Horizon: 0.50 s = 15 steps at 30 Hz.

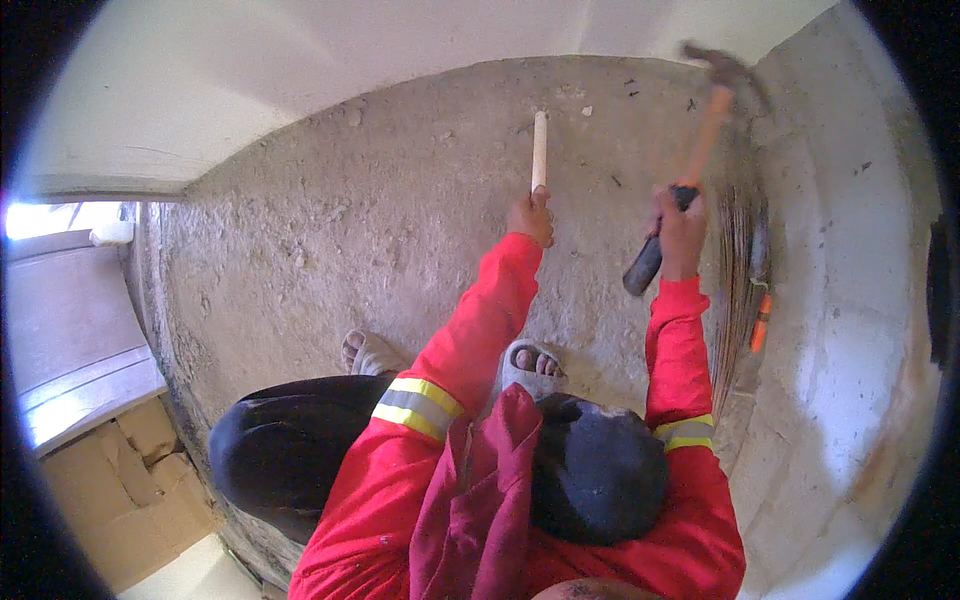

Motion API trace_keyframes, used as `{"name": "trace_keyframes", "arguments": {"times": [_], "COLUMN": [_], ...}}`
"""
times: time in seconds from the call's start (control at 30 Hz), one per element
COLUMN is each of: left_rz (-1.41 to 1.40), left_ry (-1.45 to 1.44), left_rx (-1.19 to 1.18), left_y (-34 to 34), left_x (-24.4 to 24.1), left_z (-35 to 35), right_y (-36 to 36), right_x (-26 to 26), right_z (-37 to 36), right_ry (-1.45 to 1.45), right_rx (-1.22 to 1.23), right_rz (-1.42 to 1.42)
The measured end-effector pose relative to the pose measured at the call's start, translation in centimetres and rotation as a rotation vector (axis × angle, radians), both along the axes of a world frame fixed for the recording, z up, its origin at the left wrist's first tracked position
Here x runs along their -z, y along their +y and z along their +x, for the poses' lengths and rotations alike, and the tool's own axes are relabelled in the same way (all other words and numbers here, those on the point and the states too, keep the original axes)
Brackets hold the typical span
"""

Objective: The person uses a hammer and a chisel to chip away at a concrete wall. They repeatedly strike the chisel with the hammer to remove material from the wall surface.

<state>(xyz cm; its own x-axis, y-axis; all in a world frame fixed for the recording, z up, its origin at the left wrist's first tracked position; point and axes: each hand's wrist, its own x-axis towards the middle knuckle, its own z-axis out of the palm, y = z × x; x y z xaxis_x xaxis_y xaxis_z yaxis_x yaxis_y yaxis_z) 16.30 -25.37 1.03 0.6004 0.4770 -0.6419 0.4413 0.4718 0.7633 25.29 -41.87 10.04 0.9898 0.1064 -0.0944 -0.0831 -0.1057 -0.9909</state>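
Observation:
My left hand [531,217] grips the near end of a straight, pale rod [539,146]. The rod points away from me over a rough concrete floor [420,172], and its far end lies close to a small scuffed spot there. Whether that end touches the floor I cannot tell. In my right hand [684,229] is a claw hammer [706,139] with an orange shaft and a black grip. Its dark metal head is raised to the upper right and blurred by motion, apart from the rod.
A stick broom [731,300] and a tool with an orange handle [760,322], seemingly a paint roller, lie along the right wall [832,262]. Crumbs of debris [587,111] dot the floor. A pale panel [300,60] borders the far side. Cardboard [127,495] is at lower left.

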Motion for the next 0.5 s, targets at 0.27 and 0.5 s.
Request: {"name": "trace_keyframes", "arguments": {"times": [0.27,0.5], "left_rz": [0.027,0.021], "left_ry": [0.053,0.046], "left_rx": [0.032,0.081], "left_y": [0.5,2.9], "left_x": [1.3,1.1], "left_z": [0.1,-3.5], "right_y": [1.7,2.4], "right_x": [13.0,3.5], "right_z": [-3.7,-3.2], "right_ry": [-0.294,-0.197], "right_rx": [-0.188,-0.342], "right_rz": [-0.474,-0.462]}}
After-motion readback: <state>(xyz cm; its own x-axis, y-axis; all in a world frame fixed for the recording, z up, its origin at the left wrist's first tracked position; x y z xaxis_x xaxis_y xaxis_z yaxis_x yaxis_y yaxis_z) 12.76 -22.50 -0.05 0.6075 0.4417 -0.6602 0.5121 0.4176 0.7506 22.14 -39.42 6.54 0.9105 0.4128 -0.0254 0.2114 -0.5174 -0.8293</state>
